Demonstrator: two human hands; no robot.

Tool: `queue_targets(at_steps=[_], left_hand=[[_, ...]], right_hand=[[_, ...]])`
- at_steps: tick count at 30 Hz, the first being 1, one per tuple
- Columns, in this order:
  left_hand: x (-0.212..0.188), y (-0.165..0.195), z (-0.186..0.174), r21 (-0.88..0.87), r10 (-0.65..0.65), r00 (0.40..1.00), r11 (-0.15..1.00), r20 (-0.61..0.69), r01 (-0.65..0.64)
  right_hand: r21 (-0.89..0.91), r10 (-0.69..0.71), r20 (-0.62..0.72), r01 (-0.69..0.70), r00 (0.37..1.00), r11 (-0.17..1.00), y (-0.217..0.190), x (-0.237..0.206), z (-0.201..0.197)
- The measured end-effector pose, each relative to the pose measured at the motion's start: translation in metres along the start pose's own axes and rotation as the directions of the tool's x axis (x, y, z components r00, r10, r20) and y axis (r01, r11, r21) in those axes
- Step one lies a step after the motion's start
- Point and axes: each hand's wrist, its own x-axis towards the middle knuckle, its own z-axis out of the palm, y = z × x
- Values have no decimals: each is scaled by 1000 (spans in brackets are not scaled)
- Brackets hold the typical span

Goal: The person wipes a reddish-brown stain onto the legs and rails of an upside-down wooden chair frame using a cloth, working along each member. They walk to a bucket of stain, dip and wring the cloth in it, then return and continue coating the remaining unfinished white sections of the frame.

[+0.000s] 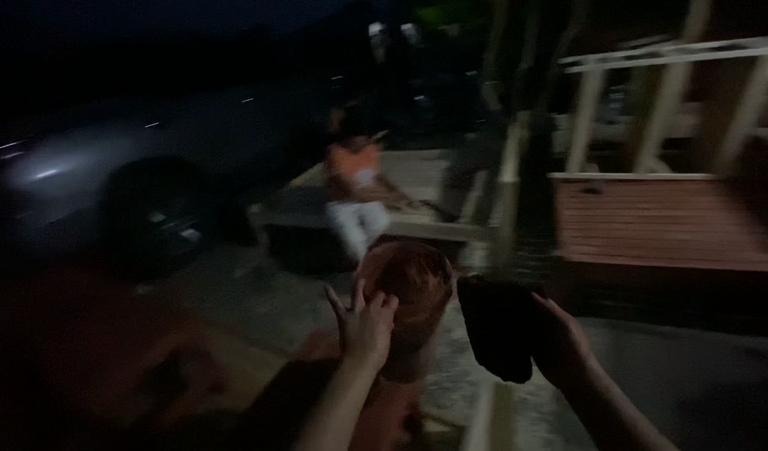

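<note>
The scene is dark and blurred. My left hand (365, 324) rests with fingers spread against the side of an orange bucket (413, 288) that stands in the lower middle of the head view. My right hand (559, 338) grips a flat dark object (499, 326), held upright just right of the bucket. What the dark object is cannot be made out.
A parked car (125, 167) fills the left. A person in an orange top (354, 188) sits on a low slab beyond the bucket. Wooden railing and a brick-red wall (659, 221) stand at right. Concrete ground lies below.
</note>
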Motion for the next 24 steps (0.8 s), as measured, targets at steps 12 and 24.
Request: queue_targets(at_steps=[12,24], left_hand=[[-11,333,-45,-221,412,891,866,-194,-448],[-32,553,-79,-82,644,489,555,-589,-828]], right_hand=[[-384,-270,-398,108,877,917,-232,-128,-223],[-386,-353,-734,71,581,920,-368,-273,-269]])
